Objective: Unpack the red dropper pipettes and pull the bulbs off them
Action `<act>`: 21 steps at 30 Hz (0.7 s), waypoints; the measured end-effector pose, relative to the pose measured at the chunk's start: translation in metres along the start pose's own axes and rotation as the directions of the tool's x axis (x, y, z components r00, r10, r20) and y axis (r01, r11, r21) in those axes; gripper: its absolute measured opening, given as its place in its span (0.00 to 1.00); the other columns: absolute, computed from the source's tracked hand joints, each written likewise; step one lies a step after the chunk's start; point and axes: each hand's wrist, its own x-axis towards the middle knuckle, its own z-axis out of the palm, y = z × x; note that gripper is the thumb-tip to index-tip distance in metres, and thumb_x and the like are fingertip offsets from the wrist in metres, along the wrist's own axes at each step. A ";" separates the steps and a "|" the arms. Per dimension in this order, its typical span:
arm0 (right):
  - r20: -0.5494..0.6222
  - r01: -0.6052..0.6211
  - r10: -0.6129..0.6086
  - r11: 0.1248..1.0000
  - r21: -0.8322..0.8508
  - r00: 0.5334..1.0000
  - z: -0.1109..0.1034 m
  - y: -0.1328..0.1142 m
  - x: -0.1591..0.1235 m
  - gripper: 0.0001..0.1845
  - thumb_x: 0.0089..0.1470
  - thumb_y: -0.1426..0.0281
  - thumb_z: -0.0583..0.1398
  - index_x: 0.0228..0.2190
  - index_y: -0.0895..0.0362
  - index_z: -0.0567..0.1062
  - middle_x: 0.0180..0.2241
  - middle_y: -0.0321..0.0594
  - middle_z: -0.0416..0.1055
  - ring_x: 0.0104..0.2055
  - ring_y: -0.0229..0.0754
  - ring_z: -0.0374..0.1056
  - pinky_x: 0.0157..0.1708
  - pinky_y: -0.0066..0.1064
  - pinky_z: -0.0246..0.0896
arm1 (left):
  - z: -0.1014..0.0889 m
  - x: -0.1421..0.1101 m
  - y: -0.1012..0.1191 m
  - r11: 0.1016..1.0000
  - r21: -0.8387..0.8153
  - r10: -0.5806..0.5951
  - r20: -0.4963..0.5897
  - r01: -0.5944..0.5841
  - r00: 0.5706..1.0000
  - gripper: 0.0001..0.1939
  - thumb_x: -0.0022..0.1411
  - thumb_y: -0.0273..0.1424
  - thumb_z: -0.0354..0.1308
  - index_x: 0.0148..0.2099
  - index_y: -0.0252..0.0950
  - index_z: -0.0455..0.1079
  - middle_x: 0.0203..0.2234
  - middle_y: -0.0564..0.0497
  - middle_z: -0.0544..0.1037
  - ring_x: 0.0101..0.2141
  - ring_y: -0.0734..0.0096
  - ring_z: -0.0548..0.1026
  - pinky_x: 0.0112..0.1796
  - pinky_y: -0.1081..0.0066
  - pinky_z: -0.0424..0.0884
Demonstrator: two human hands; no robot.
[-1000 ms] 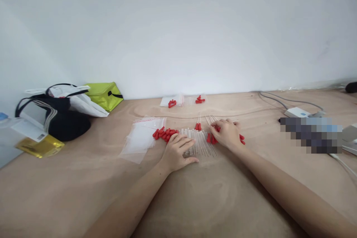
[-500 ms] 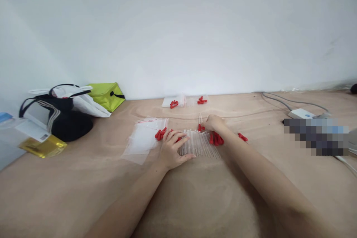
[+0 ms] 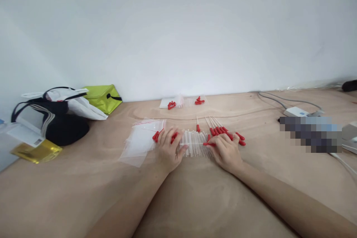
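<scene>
My right hand (image 3: 227,152) pinches a red rubber bulb (image 3: 209,144) just right of a row of thin clear dropper tubes (image 3: 195,150). One clear tube (image 3: 192,144) runs crosswise over the row, from that bulb to my left hand (image 3: 169,152). The thumb and forefinger of my left hand close on the tube's left end. Several red bulbs (image 3: 174,137) show beside and partly behind the left fingers. Beyond my right hand lie several droppers (image 3: 219,130) fitted with red bulbs. A single dropper (image 3: 198,127) lies above the row. Loose red bulbs (image 3: 241,139) are to the right.
Clear zip bags (image 3: 142,137) lie left of my left hand. Two filled bags (image 3: 192,101) rest near the wall. A black cap (image 3: 67,128), a lime-green bag (image 3: 103,98) and a yellow-bottomed pouch (image 3: 36,150) stand left. A white adapter (image 3: 296,112) with cables sits right.
My right hand has come back from above the row to its right side, with a bulb in its fingers. My left thumb and forefinger have drawn together. A crosswise tube now spans the hands.
</scene>
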 end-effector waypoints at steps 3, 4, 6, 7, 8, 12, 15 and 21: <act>-0.038 0.100 -0.099 0.994 0.048 0.994 0.003 -0.005 -0.006 0.07 0.55 0.68 0.52 0.33 0.55 0.70 0.27 0.34 0.72 0.32 0.36 0.64 0.46 0.38 0.42 | -0.003 0.002 0.011 0.986 0.021 0.162 0.030 -0.163 0.986 0.10 0.57 0.35 0.54 0.42 0.42 0.70 0.41 0.48 0.74 0.45 0.58 0.68 0.50 0.50 0.53; -0.041 0.118 -0.116 0.992 0.052 0.992 0.004 -0.006 -0.006 0.09 0.55 0.68 0.53 0.36 0.55 0.70 0.28 0.35 0.72 0.32 0.36 0.63 0.46 0.38 0.42 | -0.003 0.003 0.014 0.982 0.014 0.189 0.041 -0.190 0.981 0.08 0.57 0.34 0.54 0.40 0.43 0.70 0.39 0.50 0.75 0.44 0.60 0.69 0.51 0.49 0.51; -0.021 0.149 -0.148 0.987 0.056 0.989 0.005 -0.007 -0.004 0.11 0.55 0.68 0.53 0.40 0.55 0.70 0.29 0.35 0.72 0.33 0.37 0.63 0.46 0.39 0.43 | -0.004 0.004 0.018 0.979 0.001 0.204 0.058 -0.205 0.977 0.06 0.57 0.33 0.54 0.37 0.43 0.71 0.36 0.52 0.77 0.42 0.62 0.71 0.52 0.48 0.49; -0.004 0.162 -0.162 0.985 0.056 0.987 0.006 -0.008 -0.003 0.11 0.55 0.68 0.53 0.40 0.54 0.70 0.29 0.35 0.72 0.33 0.37 0.63 0.46 0.39 0.42 | -0.003 0.004 0.019 0.979 -0.007 0.202 0.065 -0.202 0.977 0.05 0.57 0.32 0.55 0.36 0.43 0.71 0.35 0.53 0.77 0.41 0.63 0.72 0.52 0.47 0.48; 0.013 0.172 -0.173 0.984 0.056 0.985 0.006 -0.008 -0.002 0.10 0.54 0.68 0.53 0.39 0.52 0.71 0.29 0.35 0.72 0.33 0.37 0.63 0.47 0.40 0.42 | -0.003 0.004 0.020 0.980 -0.018 0.199 0.071 -0.198 0.977 0.05 0.57 0.31 0.54 0.35 0.43 0.72 0.35 0.53 0.77 0.40 0.64 0.72 0.52 0.47 0.48; 0.042 0.182 -0.184 0.982 0.045 0.982 0.007 -0.010 -0.003 0.08 0.53 0.68 0.54 0.33 0.50 0.74 0.27 0.33 0.71 0.32 0.35 0.62 0.48 0.41 0.40 | -0.002 0.003 0.022 0.975 -0.097 0.211 0.085 -0.202 0.974 0.07 0.58 0.27 0.53 0.32 0.40 0.72 0.33 0.54 0.78 0.40 0.66 0.73 0.54 0.47 0.47; 0.041 0.185 -0.187 0.982 0.041 0.982 0.007 -0.012 -0.004 0.08 0.53 0.68 0.54 0.30 0.50 0.74 0.25 0.32 0.70 0.31 0.35 0.62 0.48 0.41 0.39 | -0.001 0.002 0.023 0.968 -0.139 0.219 0.068 -0.208 0.973 0.07 0.57 0.25 0.53 0.31 0.39 0.71 0.32 0.54 0.79 0.40 0.66 0.74 0.54 0.48 0.46; 0.043 0.101 -0.100 0.995 -0.017 0.994 -0.002 0.013 -0.007 0.10 0.52 0.71 0.53 0.25 0.53 0.73 0.24 0.34 0.69 0.31 0.38 0.61 0.45 0.41 0.41 | -0.009 -0.006 -0.005 0.987 -0.110 0.126 0.061 -0.118 0.990 0.10 0.57 0.22 0.51 0.29 0.39 0.70 0.30 0.55 0.79 0.39 0.67 0.74 0.52 0.51 0.52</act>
